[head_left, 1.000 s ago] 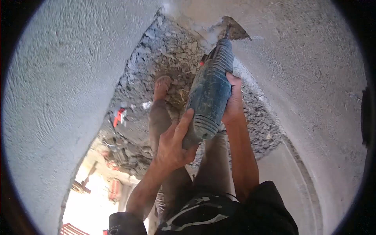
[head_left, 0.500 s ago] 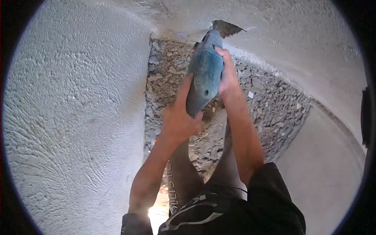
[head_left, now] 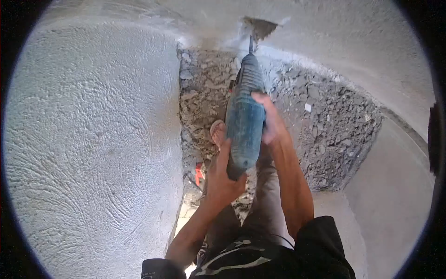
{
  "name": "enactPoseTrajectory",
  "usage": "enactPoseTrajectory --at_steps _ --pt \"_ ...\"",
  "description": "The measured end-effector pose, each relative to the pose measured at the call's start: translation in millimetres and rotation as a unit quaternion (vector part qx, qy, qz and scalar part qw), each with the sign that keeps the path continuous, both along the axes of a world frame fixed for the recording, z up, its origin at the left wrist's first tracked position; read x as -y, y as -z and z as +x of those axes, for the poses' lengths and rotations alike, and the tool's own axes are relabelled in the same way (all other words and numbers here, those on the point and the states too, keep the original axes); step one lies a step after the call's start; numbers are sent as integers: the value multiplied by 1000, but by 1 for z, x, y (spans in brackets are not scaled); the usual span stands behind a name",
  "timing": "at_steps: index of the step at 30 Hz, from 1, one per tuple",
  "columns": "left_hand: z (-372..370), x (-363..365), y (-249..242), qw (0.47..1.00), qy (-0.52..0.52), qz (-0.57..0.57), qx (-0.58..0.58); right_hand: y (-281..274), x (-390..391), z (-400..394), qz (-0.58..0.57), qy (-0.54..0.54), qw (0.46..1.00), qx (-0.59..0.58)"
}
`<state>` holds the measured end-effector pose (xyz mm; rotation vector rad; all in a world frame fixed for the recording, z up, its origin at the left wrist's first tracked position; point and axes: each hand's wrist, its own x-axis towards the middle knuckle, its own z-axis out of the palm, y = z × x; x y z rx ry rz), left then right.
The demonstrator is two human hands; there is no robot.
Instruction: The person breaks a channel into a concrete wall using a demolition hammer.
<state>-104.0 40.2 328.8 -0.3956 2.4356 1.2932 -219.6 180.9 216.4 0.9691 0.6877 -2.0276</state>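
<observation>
A dusty blue-green rotary hammer (head_left: 246, 118) points away from me, its thin metal bit (head_left: 251, 44) just below a dark broken-out hole (head_left: 261, 28) in the wall. My left hand (head_left: 223, 179) is wrapped round the rear of the tool, its fingers partly hidden beneath. On the tool's right side, my right hand (head_left: 272, 121) grips the body, thumb on top and the other fingers underneath out of sight.
Rubble (head_left: 334, 121) covers the floor. A rough plastered wall (head_left: 93, 139) rises close on the left, and a smooth curved wall (head_left: 362, 46) runs across the front and right. My foot (head_left: 217, 132) stands amid rubble near a red object (head_left: 199, 173). A white chip (head_left: 308, 107) lies right.
The rotary hammer has come back toward my body with both hands on it. Its bit now shows below the hole, and my foot and the red object have come into clearer view.
</observation>
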Motion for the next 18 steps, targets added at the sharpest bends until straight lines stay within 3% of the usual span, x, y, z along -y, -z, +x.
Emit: enactPoseTrajectory --at_steps 3,6,8,12,15,18 --pt "34 17 -7 1000 2 16 13 -15 14 31 63 22 997 -35" --pt "35 37 -11 999 5 35 10 -16 22 34 -13 47 999 23" --pt "32 48 -8 997 36 35 -63 -18 31 30 -17 41 999 7" --pt "23 79 -24 998 36 30 -50 -48 56 19 -11 57 998 -27" --pt "-6 94 -44 997 -54 36 -31 -69 79 -1 -6 63 997 -33" --pt "-22 110 -43 998 -46 7 -32 -84 93 -20 58 47 996 -37"
